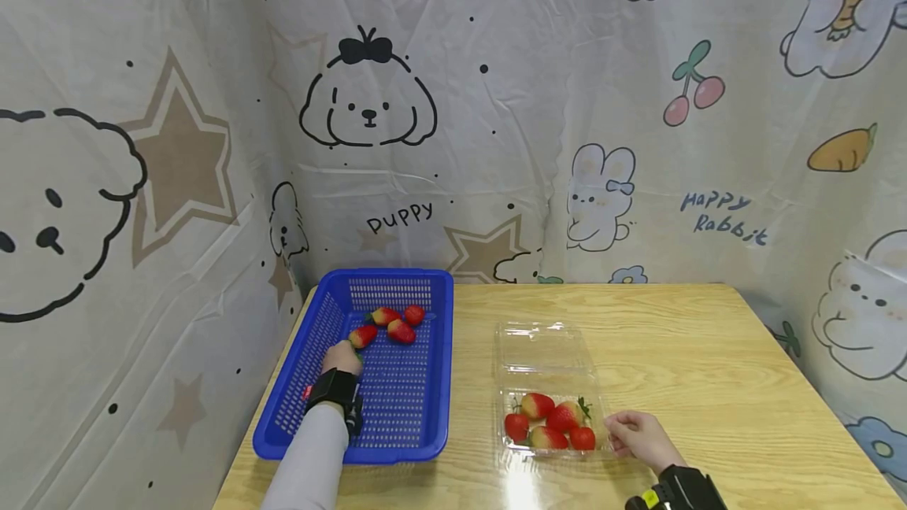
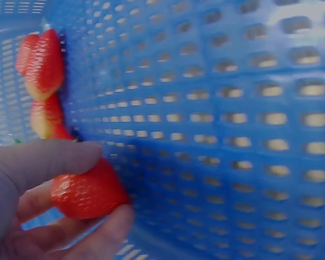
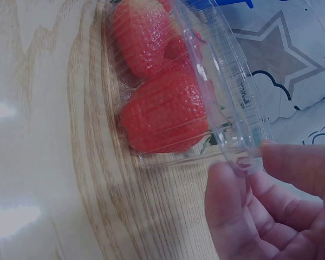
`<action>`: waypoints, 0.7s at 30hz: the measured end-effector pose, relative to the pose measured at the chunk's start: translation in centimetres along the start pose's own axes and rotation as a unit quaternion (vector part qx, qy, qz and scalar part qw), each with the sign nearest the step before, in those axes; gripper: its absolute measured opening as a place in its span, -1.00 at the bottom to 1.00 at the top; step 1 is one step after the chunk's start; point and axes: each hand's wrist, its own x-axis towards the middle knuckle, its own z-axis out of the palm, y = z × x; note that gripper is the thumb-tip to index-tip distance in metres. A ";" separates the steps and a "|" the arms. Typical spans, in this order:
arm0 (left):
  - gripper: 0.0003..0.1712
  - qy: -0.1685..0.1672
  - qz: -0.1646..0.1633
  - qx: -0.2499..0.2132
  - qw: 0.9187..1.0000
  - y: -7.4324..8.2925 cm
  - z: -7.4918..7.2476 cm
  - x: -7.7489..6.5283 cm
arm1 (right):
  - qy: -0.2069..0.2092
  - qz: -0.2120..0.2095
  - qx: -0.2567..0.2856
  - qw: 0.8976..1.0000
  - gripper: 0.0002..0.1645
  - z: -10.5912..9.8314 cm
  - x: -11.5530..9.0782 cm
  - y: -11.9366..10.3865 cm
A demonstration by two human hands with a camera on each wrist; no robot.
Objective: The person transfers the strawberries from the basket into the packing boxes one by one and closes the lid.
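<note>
My left hand [image 1: 342, 359] reaches into the blue plastic basket [image 1: 445, 368]. In the left wrist view its fingers and thumb are curled round a red strawberry [image 2: 89, 192], close over the basket's slotted floor. Several more strawberries [image 1: 401, 331] lie loose toward the basket's far end. A clear plastic clamshell box [image 1: 546, 360] stands on the table with its lid folded back, and several strawberries [image 1: 564, 417] fill its near half. At the box's right edge, my right hand [image 1: 641, 437] pinches the rim between thumb and finger, as the right wrist view shows.
Both containers stand on a light wooden table [image 1: 680, 352], the basket at the left and the box near the middle. A small red piece [image 1: 307, 392] shows beside my left wrist. Printed curtains [image 1: 496, 140] hang behind and at both sides.
</note>
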 end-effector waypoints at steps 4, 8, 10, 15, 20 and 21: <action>-0.64 -0.038 -0.016 0.014 0.999 1.4 -1.3 -0.1 | 0.001 0.000 0.001 1.000 -0.68 0.0 0.0 0.0; -0.65 -0.048 -0.009 0.035 0.998 3.4 -2.9 -0.4 | 0.002 0.003 -0.003 1.000 -0.67 0.0 0.1 0.1; -0.69 -0.046 0.003 0.043 0.998 4.8 -3.8 -0.6 | 0.003 0.005 -0.004 1.000 -0.67 0.0 0.1 0.1; -0.69 -0.027 0.048 0.054 0.997 8.4 -5.6 -1.0 | 0.004 0.003 0.003 1.000 -0.68 0.1 0.1 0.1; -0.72 0.004 0.109 0.022 0.994 11.6 -6.5 -1.7 | 0.005 -0.003 0.008 1.000 -0.70 0.1 0.0 0.1; -0.71 0.011 0.122 0.010 0.992 12.3 -6.7 -2.0 | 0.005 -0.003 0.008 1.000 -0.70 0.1 0.0 0.0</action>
